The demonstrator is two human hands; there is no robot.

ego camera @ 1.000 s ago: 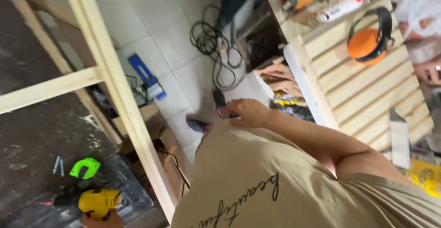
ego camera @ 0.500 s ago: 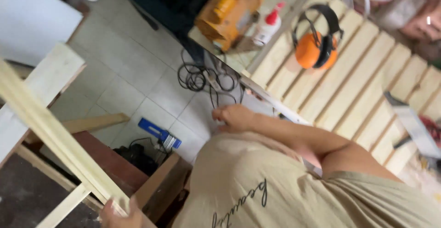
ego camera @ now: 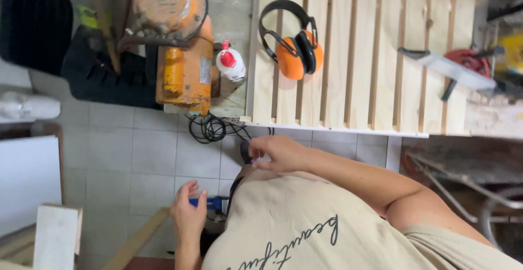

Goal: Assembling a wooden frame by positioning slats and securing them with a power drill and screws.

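My left hand (ego camera: 189, 215) curls around a small blue thing (ego camera: 197, 202) at my waist, my right hand (ego camera: 275, 153) pinches something dark, unclear what, and the cable (ego camera: 210, 128) coiled just beyond could snag my feet.

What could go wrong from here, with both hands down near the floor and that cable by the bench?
1. The coiled black cable lies on the tiled floor right beside the right hand; feet or arm may snag it.
2. The orange earmuffs sit on the slatted wooden panel, unworn; hearing is probably unprotected if a tool starts.
3. The left hand grips a small blue object, partly hidden by the shirt, so the grip is hard to judge.
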